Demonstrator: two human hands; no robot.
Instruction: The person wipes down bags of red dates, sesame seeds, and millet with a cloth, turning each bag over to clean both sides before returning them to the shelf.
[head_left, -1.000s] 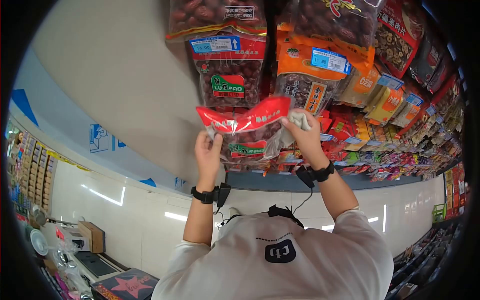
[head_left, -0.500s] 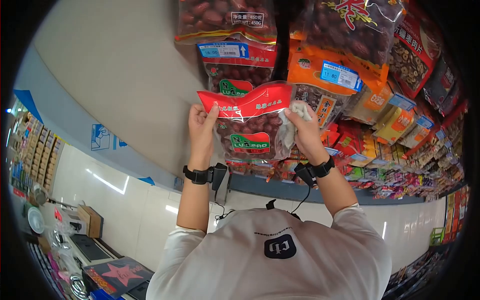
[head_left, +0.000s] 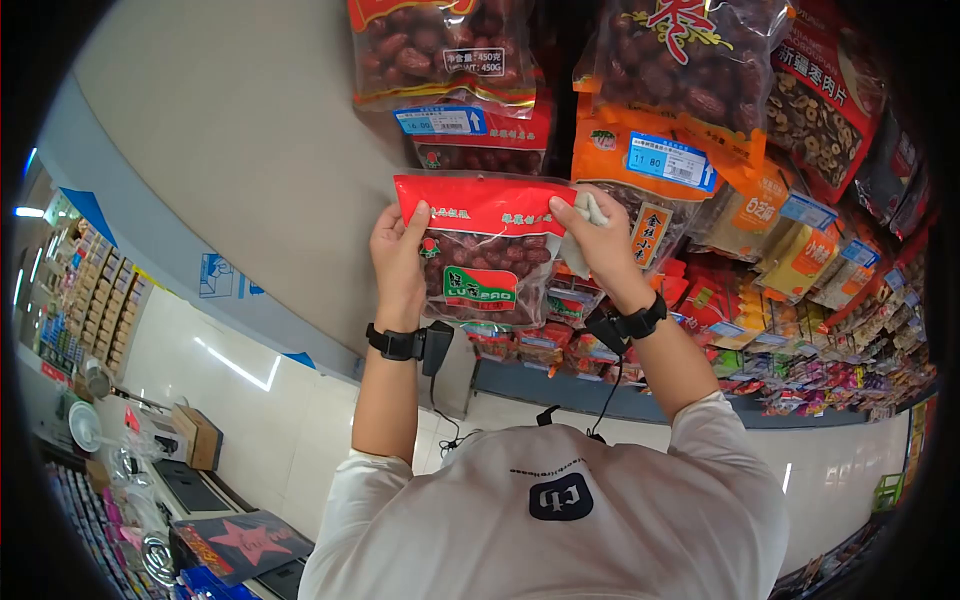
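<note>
A clear bag of dates with a red top (head_left: 490, 245) is held up by its two upper corners. My left hand (head_left: 402, 250) grips its left edge, thumb on the red band and fingers behind. On the other side my right hand (head_left: 598, 235) pinches the red band's right end with the thumb. A whitish cloth (head_left: 578, 255) is also in my right hand, bunched beside the bag. Behind the held bag hangs a similar red-topped bag (head_left: 480, 158), partly covered, below a blue price tag (head_left: 440, 121).
Large date bags (head_left: 440, 50) hang above, and an orange bag (head_left: 680, 150) hangs to the right. Rows of packaged snacks (head_left: 790, 340) line the right. A grey wall panel (head_left: 250, 150) stands at left, with a counter (head_left: 190, 490) at lower left.
The held bag's top has been pulled flatter and straighter. My right hand has shifted slightly left onto the red band, and the cloth is now more hidden behind it.
</note>
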